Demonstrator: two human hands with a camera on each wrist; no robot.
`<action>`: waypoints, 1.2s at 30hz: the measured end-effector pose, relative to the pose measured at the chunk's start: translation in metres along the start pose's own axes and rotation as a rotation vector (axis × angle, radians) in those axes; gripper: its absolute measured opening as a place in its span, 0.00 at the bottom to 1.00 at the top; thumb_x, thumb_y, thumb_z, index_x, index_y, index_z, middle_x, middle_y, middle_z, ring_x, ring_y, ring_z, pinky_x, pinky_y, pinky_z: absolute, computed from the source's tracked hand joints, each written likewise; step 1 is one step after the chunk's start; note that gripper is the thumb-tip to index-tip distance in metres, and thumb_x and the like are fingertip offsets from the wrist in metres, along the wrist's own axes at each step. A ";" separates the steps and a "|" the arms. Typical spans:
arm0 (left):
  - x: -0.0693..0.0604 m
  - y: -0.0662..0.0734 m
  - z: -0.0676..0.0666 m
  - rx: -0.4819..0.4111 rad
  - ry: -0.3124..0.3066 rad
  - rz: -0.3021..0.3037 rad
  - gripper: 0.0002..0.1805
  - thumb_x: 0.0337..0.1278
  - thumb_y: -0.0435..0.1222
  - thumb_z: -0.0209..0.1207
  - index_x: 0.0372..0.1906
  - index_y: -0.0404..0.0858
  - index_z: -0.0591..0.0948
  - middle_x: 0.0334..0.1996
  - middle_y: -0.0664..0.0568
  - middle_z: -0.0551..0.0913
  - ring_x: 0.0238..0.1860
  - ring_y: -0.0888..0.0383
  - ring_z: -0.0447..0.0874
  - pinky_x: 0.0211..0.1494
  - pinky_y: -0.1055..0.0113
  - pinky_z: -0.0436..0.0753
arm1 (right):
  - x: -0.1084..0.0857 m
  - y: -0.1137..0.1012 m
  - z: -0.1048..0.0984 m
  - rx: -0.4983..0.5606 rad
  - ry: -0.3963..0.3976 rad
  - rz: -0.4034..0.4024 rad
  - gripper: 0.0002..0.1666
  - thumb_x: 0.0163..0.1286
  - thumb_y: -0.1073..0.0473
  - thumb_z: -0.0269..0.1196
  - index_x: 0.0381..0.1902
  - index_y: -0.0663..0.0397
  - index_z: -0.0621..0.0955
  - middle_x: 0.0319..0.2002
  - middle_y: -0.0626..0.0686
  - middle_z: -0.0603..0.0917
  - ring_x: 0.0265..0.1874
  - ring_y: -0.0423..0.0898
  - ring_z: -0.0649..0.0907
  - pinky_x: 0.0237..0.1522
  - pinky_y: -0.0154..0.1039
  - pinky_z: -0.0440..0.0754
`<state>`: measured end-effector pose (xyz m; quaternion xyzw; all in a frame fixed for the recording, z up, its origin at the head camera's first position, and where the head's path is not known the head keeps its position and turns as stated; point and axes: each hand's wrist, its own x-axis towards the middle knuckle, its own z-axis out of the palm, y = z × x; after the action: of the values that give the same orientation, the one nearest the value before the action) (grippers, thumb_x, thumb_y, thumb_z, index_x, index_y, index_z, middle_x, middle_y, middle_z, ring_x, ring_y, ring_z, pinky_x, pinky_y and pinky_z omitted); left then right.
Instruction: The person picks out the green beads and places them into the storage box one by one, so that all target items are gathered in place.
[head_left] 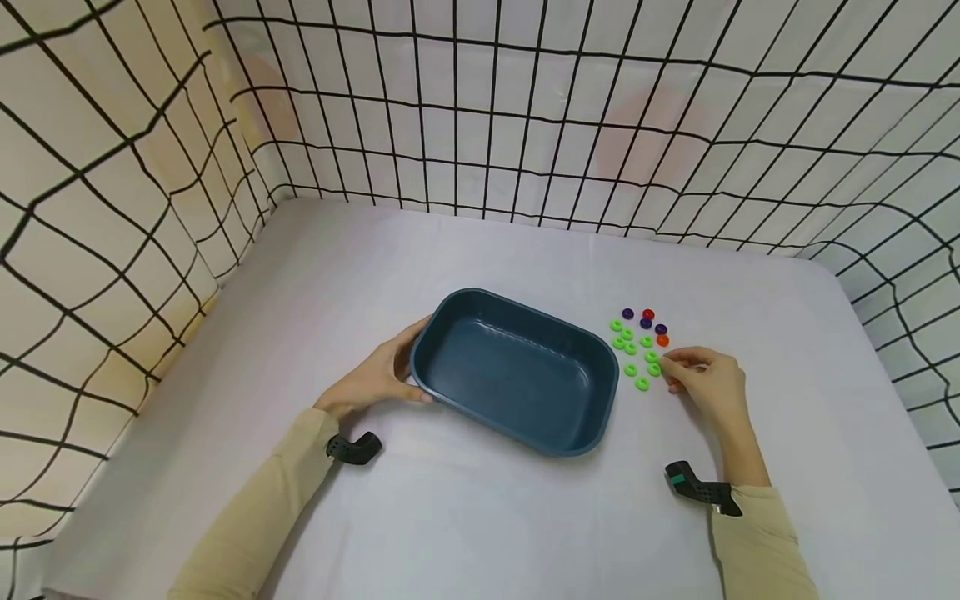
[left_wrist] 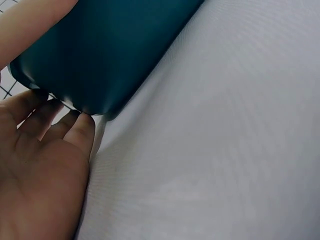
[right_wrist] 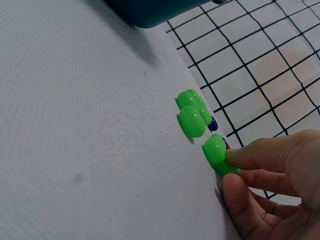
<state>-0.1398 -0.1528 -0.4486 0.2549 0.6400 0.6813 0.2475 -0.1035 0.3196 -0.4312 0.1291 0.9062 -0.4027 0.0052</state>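
Right hand (right_wrist: 287, 181) pinching a green piece (right_wrist: 226, 168)

The index finger and thumb are gripping it from opposite sides at the white counter (right_wrist: 100, 140), while a second green piece (right_wrist: 212, 148) is sitting right against it. Nearby, a green cluster (right_wrist: 192, 121) is lying bunched together, a dark purple piece (right_wrist: 213, 123) peeking out behind. A dark teal container (right_wrist: 150, 12) is showing one corner above, and a black wire grid (right_wrist: 231, 45) is standing beyond

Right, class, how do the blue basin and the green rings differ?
The blue basin is far larger than any of the green rings. The blue basin is one rounded rectangle; the green rings are several small rounds with central holes. Both the blue basin and green rings look shiny.
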 end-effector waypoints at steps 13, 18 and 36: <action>-0.002 -0.005 0.004 -0.034 -0.016 0.013 0.64 0.39 0.26 0.76 0.80 0.44 0.48 0.79 0.49 0.49 0.77 0.45 0.49 0.73 0.71 0.64 | -0.005 0.004 -0.001 0.202 -0.036 0.055 0.27 0.69 0.53 0.65 0.53 0.74 0.78 0.24 0.35 0.82 0.21 0.34 0.84 0.30 0.26 0.85; -0.004 -0.006 0.004 -0.040 -0.008 0.006 0.65 0.38 0.28 0.77 0.80 0.44 0.48 0.79 0.49 0.49 0.77 0.46 0.49 0.73 0.71 0.65 | -0.004 0.004 -0.001 0.285 -0.048 0.101 0.24 0.68 0.54 0.66 0.50 0.71 0.78 0.24 0.36 0.82 0.21 0.34 0.84 0.32 0.25 0.84; 0.001 -0.002 -0.002 -0.012 0.007 -0.002 0.65 0.37 0.31 0.79 0.80 0.46 0.50 0.79 0.53 0.51 0.77 0.50 0.51 0.74 0.69 0.63 | 0.012 -0.047 -0.026 0.863 -0.130 0.084 0.02 0.62 0.66 0.69 0.32 0.55 0.87 0.30 0.47 0.87 0.25 0.40 0.88 0.34 0.30 0.86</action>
<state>-0.1420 -0.1530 -0.4503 0.2504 0.6371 0.6856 0.2475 -0.1240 0.3112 -0.3809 0.1306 0.6465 -0.7513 0.0239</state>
